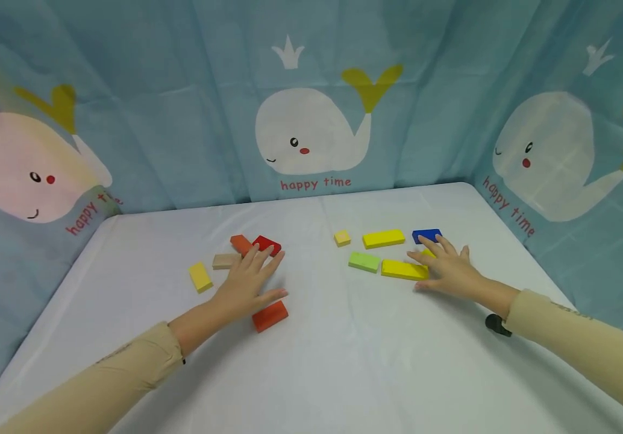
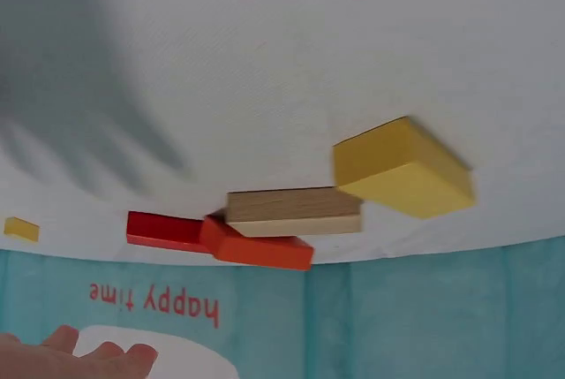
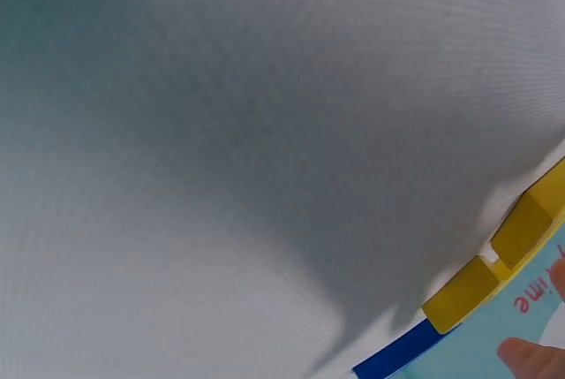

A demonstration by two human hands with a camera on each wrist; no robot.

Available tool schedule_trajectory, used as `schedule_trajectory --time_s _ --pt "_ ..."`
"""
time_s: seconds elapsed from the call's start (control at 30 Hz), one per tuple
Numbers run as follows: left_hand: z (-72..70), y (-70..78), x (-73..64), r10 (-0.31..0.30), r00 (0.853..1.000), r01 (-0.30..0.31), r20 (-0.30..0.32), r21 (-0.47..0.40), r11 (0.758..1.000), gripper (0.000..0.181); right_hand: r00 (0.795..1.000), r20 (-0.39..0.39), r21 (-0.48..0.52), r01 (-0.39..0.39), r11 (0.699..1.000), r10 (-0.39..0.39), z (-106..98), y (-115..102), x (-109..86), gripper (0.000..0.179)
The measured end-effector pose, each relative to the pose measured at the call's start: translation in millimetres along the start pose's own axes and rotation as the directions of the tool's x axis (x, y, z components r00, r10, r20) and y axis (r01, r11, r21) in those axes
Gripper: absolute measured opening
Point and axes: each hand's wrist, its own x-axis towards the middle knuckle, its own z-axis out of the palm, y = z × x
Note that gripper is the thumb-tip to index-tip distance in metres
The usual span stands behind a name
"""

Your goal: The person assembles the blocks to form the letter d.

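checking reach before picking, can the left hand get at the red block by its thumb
Probably yes: the left hand looks empty and is close by, and no other block lies on the red block or between the two.

Curtained-off tabletop nook, wider room type unclear: a white-covered table [image 1: 333, 361] sits hemmed left, back and right by blue curtains [image 1: 181, 150] printed with cartoon whales [image 1: 311, 132] and red "happy time" lettering [image 1: 316, 184].

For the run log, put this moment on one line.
left hand: spread, empty, near front red block | right hand: spread, empty, near blue block
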Motion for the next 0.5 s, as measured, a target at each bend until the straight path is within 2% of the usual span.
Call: schedule_trajectory --time_s 0.2,0.4,0.5 --pt "4.6 13.3 31.8 -0.020 0.998 0.021 0.056 -0.011 1.000 0.076 1.000 0.010 0.003 -0.008 1.000 0.008 4 4 0.8 0.067" --pt "9.9 24.5 70.9 -0.057 0.990 0.064 0.131 -0.051 0.997 0.077 1.000 0.018 0.016 -0.017 1.000 0.016 4 6 1.2 0.064" --pt "15.0 31.0 87.5 -0.052 0.986 0.061 0.160 -0.050 0.997 0.077 1.000 0.019 0.020 -0.025 0.999 0.025 5 7 0.3 0.062"
